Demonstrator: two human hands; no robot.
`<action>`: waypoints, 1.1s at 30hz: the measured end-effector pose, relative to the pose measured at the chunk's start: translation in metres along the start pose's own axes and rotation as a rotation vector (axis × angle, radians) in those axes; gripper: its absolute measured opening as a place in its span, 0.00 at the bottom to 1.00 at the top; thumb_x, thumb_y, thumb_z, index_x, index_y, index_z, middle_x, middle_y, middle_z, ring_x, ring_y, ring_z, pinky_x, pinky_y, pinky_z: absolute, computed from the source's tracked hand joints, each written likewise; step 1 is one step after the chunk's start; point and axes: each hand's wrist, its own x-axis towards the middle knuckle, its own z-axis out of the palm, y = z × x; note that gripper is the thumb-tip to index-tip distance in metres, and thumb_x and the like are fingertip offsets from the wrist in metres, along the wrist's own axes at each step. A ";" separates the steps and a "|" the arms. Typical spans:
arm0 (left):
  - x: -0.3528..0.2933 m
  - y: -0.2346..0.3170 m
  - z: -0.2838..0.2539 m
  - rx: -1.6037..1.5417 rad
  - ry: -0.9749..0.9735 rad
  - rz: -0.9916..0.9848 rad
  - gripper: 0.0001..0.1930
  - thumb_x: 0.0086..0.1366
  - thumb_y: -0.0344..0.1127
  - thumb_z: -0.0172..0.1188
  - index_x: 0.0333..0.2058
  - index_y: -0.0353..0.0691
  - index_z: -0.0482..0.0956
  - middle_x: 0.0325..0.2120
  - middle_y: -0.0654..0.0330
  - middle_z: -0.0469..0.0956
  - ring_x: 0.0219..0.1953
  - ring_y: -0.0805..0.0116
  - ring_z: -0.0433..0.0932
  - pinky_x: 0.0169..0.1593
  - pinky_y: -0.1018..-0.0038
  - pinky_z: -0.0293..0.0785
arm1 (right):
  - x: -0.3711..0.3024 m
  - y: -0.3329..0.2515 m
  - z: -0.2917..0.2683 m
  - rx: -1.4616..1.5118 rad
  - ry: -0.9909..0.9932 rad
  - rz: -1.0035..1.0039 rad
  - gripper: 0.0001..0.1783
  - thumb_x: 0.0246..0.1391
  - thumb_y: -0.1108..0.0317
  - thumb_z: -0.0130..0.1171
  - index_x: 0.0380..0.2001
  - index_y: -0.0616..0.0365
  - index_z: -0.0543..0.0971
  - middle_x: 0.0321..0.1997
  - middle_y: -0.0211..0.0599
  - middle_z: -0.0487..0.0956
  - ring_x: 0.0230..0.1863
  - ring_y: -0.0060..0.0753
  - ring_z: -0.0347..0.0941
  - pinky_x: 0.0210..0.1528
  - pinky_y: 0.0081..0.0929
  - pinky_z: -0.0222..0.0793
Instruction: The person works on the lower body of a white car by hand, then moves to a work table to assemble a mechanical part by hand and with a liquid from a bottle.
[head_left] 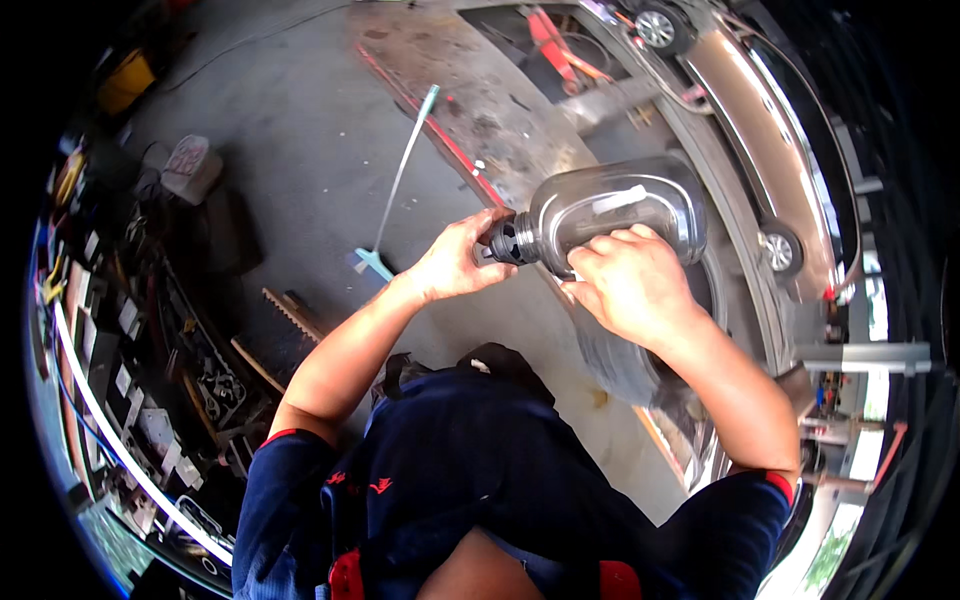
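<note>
Left fingers (488, 217) gripping black cap (508, 243) | right fingers (606, 245) seemingly gripping clear bottle (655, 190) | grey floor (300, 150) left of red edge (464, 161)

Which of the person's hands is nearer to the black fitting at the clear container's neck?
The left. The left hand grasps the black fitting itself; the right hand is farther away, on the body of the clear container.

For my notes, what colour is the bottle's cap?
The cap is black, clearest in head view.
</note>
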 end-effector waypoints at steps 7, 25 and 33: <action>0.031 0.006 -0.093 0.186 0.084 -0.091 0.36 0.50 0.37 0.72 0.59 0.34 0.72 0.47 0.45 0.80 0.51 0.50 0.81 0.57 0.61 0.76 | 0.104 0.054 0.032 0.353 0.081 -0.122 0.15 0.52 0.56 0.70 0.28 0.55 0.79 0.26 0.38 0.79 0.34 0.47 0.79 0.42 0.43 0.70; 0.315 0.069 -0.337 1.343 -0.716 -0.818 0.29 0.47 0.44 0.75 0.46 0.37 0.79 0.38 0.53 0.84 0.47 0.49 0.83 0.51 0.58 0.77 | 0.460 0.093 0.193 2.339 -0.062 -0.386 0.22 0.64 0.64 0.63 0.56 0.64 0.77 0.47 0.31 0.82 0.47 0.21 0.75 0.52 0.24 0.72; 0.354 0.019 -0.467 1.249 -0.780 -0.753 0.30 0.47 0.44 0.73 0.48 0.38 0.78 0.42 0.51 0.83 0.49 0.48 0.81 0.51 0.59 0.76 | 0.581 0.094 0.187 2.272 0.040 -0.367 0.16 0.64 0.62 0.62 0.50 0.62 0.79 0.39 0.23 0.77 0.42 0.17 0.70 0.48 0.22 0.68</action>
